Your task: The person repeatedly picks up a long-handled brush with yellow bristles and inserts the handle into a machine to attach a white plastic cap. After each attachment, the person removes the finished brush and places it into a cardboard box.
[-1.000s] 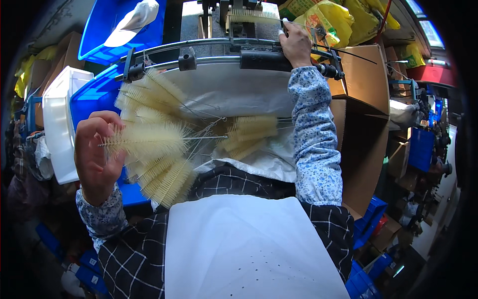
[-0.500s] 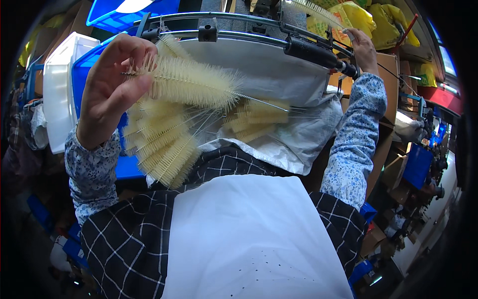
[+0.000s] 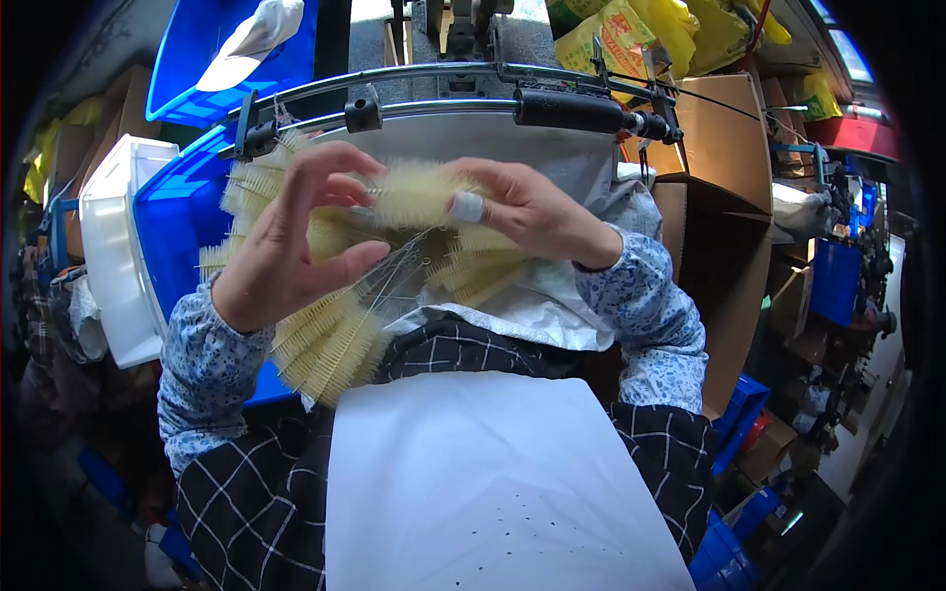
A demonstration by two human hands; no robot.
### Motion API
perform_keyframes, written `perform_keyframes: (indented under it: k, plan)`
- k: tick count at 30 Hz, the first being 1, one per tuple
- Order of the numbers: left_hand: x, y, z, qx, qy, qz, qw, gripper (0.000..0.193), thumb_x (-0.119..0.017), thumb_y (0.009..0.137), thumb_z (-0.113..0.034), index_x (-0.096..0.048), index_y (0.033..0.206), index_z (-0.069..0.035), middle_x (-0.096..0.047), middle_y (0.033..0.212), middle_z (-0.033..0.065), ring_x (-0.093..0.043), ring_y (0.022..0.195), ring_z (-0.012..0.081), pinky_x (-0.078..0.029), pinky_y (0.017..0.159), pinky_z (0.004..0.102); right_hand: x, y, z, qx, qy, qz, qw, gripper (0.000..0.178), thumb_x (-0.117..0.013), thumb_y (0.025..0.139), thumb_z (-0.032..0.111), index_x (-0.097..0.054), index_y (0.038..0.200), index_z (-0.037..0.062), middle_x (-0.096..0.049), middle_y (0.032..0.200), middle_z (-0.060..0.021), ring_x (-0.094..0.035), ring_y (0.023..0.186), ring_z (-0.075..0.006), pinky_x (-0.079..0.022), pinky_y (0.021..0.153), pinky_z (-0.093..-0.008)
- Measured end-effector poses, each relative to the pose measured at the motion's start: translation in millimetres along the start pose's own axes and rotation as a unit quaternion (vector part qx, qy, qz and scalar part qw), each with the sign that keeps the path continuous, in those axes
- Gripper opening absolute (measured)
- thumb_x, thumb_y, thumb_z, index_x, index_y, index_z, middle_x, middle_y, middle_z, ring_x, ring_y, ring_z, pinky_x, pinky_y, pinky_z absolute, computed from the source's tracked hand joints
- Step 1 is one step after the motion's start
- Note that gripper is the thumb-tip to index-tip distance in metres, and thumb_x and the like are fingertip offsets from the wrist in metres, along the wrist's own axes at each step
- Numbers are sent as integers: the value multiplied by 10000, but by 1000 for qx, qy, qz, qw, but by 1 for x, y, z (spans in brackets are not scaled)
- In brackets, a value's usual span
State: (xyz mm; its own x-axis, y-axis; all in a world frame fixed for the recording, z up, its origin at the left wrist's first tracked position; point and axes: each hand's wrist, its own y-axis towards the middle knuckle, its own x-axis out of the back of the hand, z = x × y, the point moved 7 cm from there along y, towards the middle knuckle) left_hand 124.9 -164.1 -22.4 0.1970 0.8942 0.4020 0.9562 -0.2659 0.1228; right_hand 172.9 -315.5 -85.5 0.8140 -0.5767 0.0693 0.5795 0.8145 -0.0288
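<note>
Brush of cream-coloured bristles [image 3: 414, 194] is held up between your hands, just above the centre of the frame, blurred and lying roughly level. Your right hand [image 3: 537, 212] pinches its right end between fingers and thumb; a white wrap [image 3: 466, 207] covers part of that thumb. Your left hand [image 3: 281, 251] is open at the other end, with its fingers curled and its thumb well apart below; you cannot tell whether the fingertips touch the bristles.

Below your left hand, left of centre, you have a fanned heap of cream bristle brushes [image 3: 330, 345], their thin wire stems [image 3: 394, 266] pointing inward. A smaller bundle of cream brushes [image 3: 478, 273] lies near the centre, on crumpled white sheeting [image 3: 567, 310].

Across the top of the frame, beyond your hands, run curved-looking metal rails [image 3: 434, 108] with a black cylinder [image 3: 567, 110]. An open brown cardboard box [image 3: 724, 138] stands at the upper right; a white plastic bin [image 3: 123, 251] is at the left.
</note>
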Motion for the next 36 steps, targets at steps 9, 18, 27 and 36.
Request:
perform_keyframes:
  k: [9, 18, 27, 36]
  plan:
    - [37, -62, 69, 239, 278, 93, 925, 317, -619, 697, -104, -497, 986, -58, -545, 884, 110, -545, 721, 242, -443, 670, 318, 181, 40, -58, -61, -645, -321, 691, 292, -514, 790, 244, -585, 1073, 259, -584, 920, -8, -505, 884, -233, -365, 767, -399]
    - [39, -55, 64, 191, 211, -8, 959, 192, -560, 658, -34, -519, 844, -8, -527, 742, 81, -499, 653, 175, -419, 641, 261, 179, 49, -63, -30, -646, -290, 705, 286, -508, 815, 268, -572, 1094, 269, -577, 912, 8, -488, 889, -229, -353, 765, -392]
    - [92, -52, 11, 89, 88, -122, 985, 248, -533, 651, 30, -495, 896, 9, -484, 859, 52, -461, 818, 126, -373, 774, 241, 198, 64, -77, -1, -665, -241, 707, 309, -518, 815, 296, -561, 1121, 275, -554, 1019, 11, -422, 1034, -218, -283, 856, -423]
    - [84, -50, -14, 44, 143, -118, 982, 280, -529, 616, 71, -487, 879, -14, -442, 791, 47, -427, 732, 131, -355, 691, 230, 204, 66, -71, 10, -654, -244, 716, 214, -480, 813, 207, -600, 974, 134, -514, 1138, -46, -369, 1135, -256, -262, 891, -552]
